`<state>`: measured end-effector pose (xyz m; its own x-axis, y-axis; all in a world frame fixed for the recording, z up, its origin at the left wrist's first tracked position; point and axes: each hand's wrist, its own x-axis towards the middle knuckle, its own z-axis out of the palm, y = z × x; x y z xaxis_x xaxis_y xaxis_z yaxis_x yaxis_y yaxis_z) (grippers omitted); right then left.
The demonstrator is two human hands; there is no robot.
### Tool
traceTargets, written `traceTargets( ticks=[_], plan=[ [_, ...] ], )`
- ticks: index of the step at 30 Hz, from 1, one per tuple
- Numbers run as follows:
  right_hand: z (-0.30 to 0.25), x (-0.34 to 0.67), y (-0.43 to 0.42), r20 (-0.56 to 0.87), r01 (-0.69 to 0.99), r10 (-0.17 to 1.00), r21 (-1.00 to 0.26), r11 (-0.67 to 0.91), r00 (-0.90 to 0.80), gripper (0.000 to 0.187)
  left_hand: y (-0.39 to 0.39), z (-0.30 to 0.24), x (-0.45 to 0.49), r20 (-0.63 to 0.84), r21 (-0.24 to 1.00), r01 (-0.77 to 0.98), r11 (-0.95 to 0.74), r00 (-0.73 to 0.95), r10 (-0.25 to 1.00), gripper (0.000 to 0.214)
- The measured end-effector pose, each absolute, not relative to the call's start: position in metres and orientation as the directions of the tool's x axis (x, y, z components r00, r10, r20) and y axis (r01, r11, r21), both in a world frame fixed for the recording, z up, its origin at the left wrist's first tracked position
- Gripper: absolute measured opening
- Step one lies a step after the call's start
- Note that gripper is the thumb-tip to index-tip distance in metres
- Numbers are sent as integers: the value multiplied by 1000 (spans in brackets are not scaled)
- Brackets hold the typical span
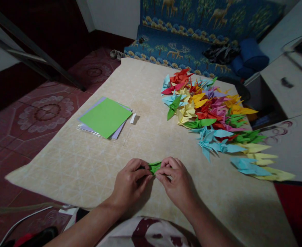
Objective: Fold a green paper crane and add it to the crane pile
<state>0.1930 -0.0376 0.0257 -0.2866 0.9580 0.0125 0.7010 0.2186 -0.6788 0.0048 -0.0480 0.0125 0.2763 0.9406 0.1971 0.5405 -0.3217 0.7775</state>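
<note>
A: Head view. Left hand?
B: Left hand at the near side of the bench, thumb and fingers pinched tight on one end of a green folded paper.
A: Right hand?
B: Right hand much the same: fingers curled, tips closed on the opposite end.
A: So the paper sits where?
B: Between the two hands, partly covered by fingertips. Cannot tell whether it touches the bench.
A: Farther off, left side?
B: Paper stack of square sheets, green uppermost, lavender showing below. White scrap just beside its right corner.
A: Right side?
B: Heap of folded paper figures, pointed tips; red, light blue, yellow, orange, green, pink, purple. Well apart from the stack.
A: Beyond the bench?
B: Blue couch, deer and trees patterned on it.
</note>
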Motion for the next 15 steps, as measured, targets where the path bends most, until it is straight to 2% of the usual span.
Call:
traceTargets(
  ticks=[6,15],
  plan=[
    [28,189,-36,-5,753,970,-632,184,-241,14,-49,13,7,190,768,565,-301,248,950,11],
    [28,182,-37,25,829,969,-512,223,-245,13,-48,15,12,216,724,619,-305,216,952,9]
  ],
)
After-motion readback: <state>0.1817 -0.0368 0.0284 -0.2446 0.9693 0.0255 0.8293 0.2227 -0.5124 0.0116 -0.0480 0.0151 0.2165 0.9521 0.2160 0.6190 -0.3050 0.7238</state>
